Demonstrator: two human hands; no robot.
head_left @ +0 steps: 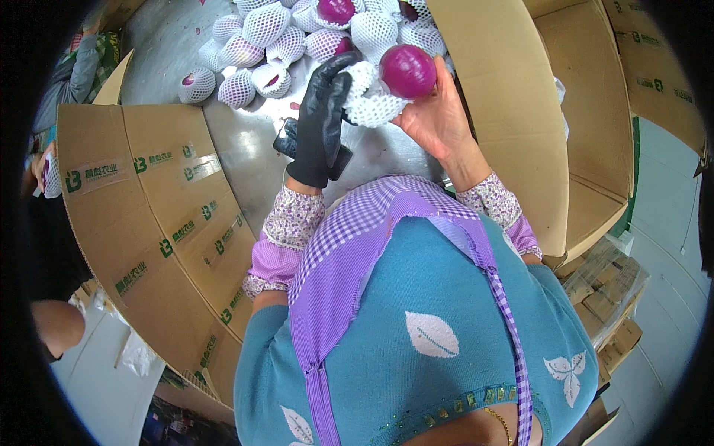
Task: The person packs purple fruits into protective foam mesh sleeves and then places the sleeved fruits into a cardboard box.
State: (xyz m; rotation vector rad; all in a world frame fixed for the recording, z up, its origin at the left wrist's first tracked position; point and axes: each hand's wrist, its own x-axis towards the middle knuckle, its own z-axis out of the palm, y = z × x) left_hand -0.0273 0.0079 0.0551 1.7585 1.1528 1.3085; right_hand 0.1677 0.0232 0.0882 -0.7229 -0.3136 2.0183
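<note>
My left hand (321, 119), in a black glove, has its fingers closed on a bunched white foam net sleeve (372, 104). Next to it a smooth, round purple fruit (408, 72) rests in the fingers of my bare right hand (439, 119). The sleeve touches the fruit's left side; whether part of it wraps underneath is hidden. Beyond my hands, several purple fruits in white foam nets (265, 26) lie piled on the metal table (242, 141). A dark, phone-like flat object (340, 162) lies partly behind my left wrist.
Cardboard box panels (149, 186) stand along the left, and an open cardboard box (513, 111) is close on the right. More cartons (606, 290) sit low at the right. At the far left, another person's hand (37, 169) holds a netted fruit.
</note>
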